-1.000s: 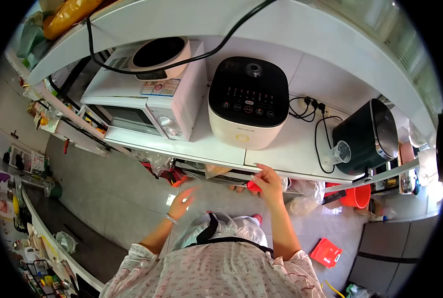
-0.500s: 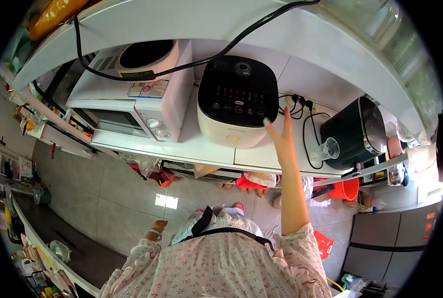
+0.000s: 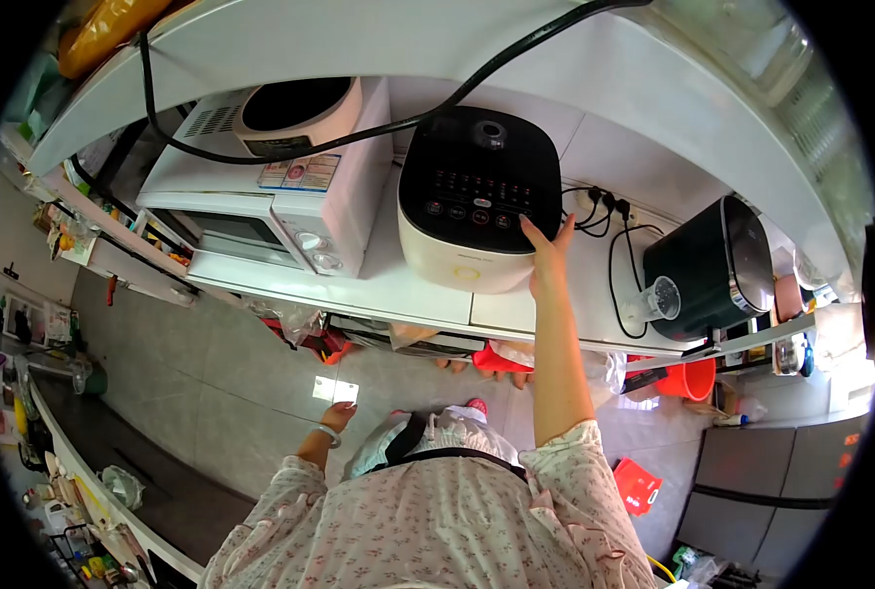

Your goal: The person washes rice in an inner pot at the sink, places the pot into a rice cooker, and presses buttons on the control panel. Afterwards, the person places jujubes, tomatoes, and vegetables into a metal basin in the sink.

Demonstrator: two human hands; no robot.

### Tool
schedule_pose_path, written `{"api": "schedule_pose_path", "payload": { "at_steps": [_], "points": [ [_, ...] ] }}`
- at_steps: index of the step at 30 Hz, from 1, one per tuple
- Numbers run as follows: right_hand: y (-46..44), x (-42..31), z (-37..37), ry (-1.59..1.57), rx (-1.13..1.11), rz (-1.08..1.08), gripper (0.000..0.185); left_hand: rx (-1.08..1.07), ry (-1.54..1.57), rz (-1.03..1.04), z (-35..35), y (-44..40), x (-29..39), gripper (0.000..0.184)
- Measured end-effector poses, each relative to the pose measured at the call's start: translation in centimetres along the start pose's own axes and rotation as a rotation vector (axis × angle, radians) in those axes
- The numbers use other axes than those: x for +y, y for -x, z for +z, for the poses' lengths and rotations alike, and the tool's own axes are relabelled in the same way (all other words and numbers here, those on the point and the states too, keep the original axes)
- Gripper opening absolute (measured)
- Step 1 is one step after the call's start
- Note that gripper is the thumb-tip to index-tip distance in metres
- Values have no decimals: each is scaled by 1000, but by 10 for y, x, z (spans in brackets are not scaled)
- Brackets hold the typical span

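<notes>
A rice cooker with a black top panel and a cream body stands on the white shelf. My right hand is at its right front corner, fingers apart. The thumb touches the panel's edge by the rightmost button, while a finger points up beside the cooker's right side. Nothing is held in that hand. Low beside my body, over the floor, hangs my left hand with a bracelet at the wrist. Its fingers are loosely bent and partly hard to see; no object shows in it.
Left of the cooker stands a white microwave with a small round-topped appliance on it. To the right are plugged-in cords, a clear plastic cup and a dark green appliance. A black cable hangs across the upper shelf.
My right hand has moved in from the cooker's right, and its thumb now meets the panel corner. My left hand has risen slightly and moved right. The view has shifted a little.
</notes>
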State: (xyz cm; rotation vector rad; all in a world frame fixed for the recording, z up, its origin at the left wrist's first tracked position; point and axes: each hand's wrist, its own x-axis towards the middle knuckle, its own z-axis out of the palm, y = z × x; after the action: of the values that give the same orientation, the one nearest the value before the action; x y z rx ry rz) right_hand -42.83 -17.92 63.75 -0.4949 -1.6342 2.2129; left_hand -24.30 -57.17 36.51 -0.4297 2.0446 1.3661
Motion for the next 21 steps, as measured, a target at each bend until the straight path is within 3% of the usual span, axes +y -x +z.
{"api": "schedule_pose_path", "payload": {
  "at_steps": [4, 9, 12, 21],
  "points": [
    [-1, 6, -1, 63, 67, -48, 97, 5, -187, -13, -4, -1, -12, 38],
    [0, 9, 0, 117, 97, -80, 95, 20, -267, -200, -14, 9, -34, 45],
    [-4, 14, -3, 95, 70, -84, 93, 57, -350, -191, -19, 14, -37, 34],
    [-8, 17, -7, 121, 77, -121, 92, 8, -252, -205, -4, 2, -35, 47]
  ]
}}
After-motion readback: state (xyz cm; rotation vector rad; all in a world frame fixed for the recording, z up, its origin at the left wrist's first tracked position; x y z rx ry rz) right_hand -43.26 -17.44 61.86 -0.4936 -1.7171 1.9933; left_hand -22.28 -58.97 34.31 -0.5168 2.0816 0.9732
